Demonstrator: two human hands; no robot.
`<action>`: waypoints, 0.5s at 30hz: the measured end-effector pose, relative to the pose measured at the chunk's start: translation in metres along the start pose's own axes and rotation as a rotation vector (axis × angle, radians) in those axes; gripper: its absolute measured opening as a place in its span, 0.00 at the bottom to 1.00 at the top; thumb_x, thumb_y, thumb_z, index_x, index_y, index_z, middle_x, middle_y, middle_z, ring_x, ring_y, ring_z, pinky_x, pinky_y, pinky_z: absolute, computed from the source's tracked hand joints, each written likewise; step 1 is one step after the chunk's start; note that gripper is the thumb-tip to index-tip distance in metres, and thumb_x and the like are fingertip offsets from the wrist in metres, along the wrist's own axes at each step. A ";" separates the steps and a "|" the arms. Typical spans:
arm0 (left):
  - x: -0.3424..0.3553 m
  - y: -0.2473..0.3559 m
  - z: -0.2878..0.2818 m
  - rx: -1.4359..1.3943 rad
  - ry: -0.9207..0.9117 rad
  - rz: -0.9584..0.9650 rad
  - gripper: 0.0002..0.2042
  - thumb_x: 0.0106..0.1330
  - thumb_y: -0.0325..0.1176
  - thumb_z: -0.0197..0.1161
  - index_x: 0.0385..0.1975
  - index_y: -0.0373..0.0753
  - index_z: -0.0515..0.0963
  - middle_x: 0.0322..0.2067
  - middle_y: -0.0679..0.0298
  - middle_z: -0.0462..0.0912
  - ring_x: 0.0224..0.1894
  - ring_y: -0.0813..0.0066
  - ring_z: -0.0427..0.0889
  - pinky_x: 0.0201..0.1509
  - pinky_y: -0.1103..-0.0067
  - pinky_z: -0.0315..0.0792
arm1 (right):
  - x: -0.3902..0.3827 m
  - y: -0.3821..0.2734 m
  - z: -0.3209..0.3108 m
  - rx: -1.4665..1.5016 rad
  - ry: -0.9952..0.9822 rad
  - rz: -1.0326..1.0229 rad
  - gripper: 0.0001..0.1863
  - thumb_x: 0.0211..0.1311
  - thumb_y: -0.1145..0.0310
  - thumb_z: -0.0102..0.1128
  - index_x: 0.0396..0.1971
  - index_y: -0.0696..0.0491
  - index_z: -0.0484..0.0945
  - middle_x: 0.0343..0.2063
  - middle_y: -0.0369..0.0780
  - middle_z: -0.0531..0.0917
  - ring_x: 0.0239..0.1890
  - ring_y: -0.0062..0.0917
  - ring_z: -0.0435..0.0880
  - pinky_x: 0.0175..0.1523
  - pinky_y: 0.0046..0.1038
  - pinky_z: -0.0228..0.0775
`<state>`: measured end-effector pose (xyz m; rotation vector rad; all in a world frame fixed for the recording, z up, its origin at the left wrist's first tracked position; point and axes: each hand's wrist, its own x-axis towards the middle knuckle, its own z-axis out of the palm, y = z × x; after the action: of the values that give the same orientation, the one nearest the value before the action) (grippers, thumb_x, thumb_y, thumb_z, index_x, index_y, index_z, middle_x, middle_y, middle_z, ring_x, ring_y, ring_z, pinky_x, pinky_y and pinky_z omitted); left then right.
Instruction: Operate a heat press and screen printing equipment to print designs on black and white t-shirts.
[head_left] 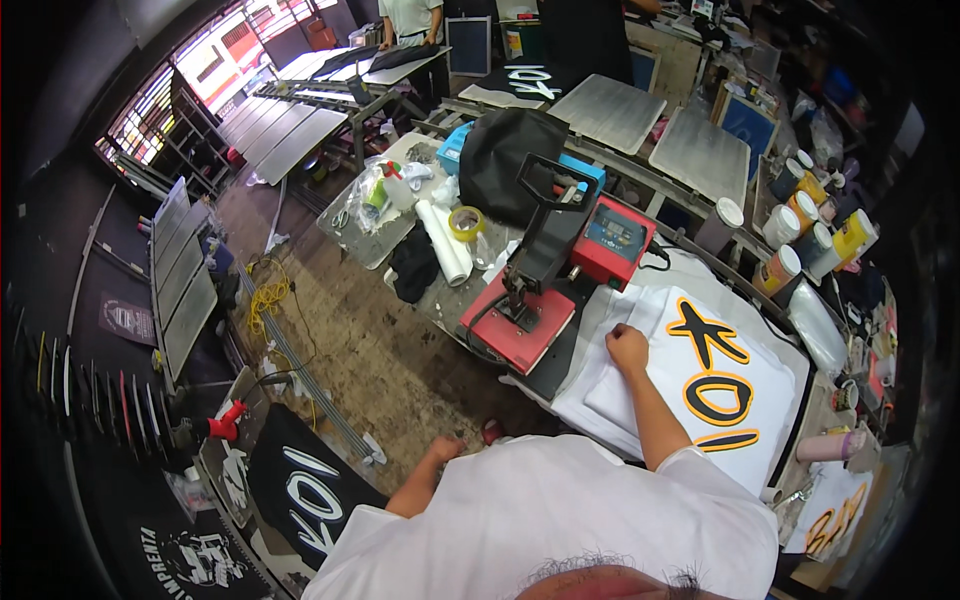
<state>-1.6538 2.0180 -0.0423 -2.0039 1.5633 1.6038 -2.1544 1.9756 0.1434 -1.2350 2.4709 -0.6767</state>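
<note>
My right hand is closed and rests on a pile of white T-shirts; whether cloth is pinched in its fingers is hidden. Beside it lies a white shirt with large black lettering edged in orange. Just beyond the pile stands a red heat press, with its black handle upright and a red control box at its right. Low at my left side hangs my left hand, over the floor and away from the table. Its fingers are curled, and what they hold, if anything, does not show.
Clear tape, a white roll and a black cloth lie left of the press. Ink tubs line the right. Yellow cable trails on the floor. A black printed shirt lies lower left. Another person stands far back.
</note>
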 end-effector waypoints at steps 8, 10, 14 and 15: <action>-0.010 0.012 -0.002 -0.054 0.019 -0.035 0.17 0.57 0.44 0.64 0.33 0.33 0.82 0.29 0.58 0.84 0.30 0.69 0.83 0.36 0.71 0.75 | -0.004 -0.003 -0.004 0.016 -0.002 0.010 0.13 0.48 0.61 0.55 0.27 0.52 0.83 0.27 0.46 0.84 0.33 0.42 0.83 0.42 0.39 0.74; -0.015 0.018 -0.003 -0.094 0.013 -0.048 0.17 0.56 0.43 0.65 0.34 0.33 0.82 0.29 0.58 0.84 0.30 0.69 0.83 0.35 0.71 0.75 | -0.002 0.000 -0.001 0.019 -0.010 0.003 0.13 0.48 0.61 0.55 0.27 0.53 0.83 0.27 0.46 0.84 0.33 0.42 0.83 0.41 0.39 0.74; -0.023 0.026 -0.005 -0.057 0.017 -0.024 0.17 0.57 0.42 0.64 0.33 0.32 0.82 0.30 0.57 0.84 0.31 0.69 0.84 0.36 0.71 0.76 | -0.003 0.000 -0.001 0.004 0.016 -0.005 0.13 0.49 0.61 0.56 0.26 0.53 0.83 0.27 0.46 0.84 0.33 0.42 0.83 0.41 0.39 0.74; -0.024 0.027 -0.006 -0.031 0.012 -0.019 0.17 0.57 0.42 0.64 0.34 0.31 0.82 0.31 0.57 0.84 0.31 0.68 0.84 0.37 0.71 0.76 | -0.002 0.001 0.001 0.014 0.014 -0.011 0.13 0.49 0.61 0.56 0.26 0.53 0.83 0.27 0.46 0.84 0.33 0.42 0.83 0.41 0.40 0.74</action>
<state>-1.6680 2.0167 -0.0091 -2.0406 1.5284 1.6220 -2.1536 1.9777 0.1423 -1.2434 2.4680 -0.7063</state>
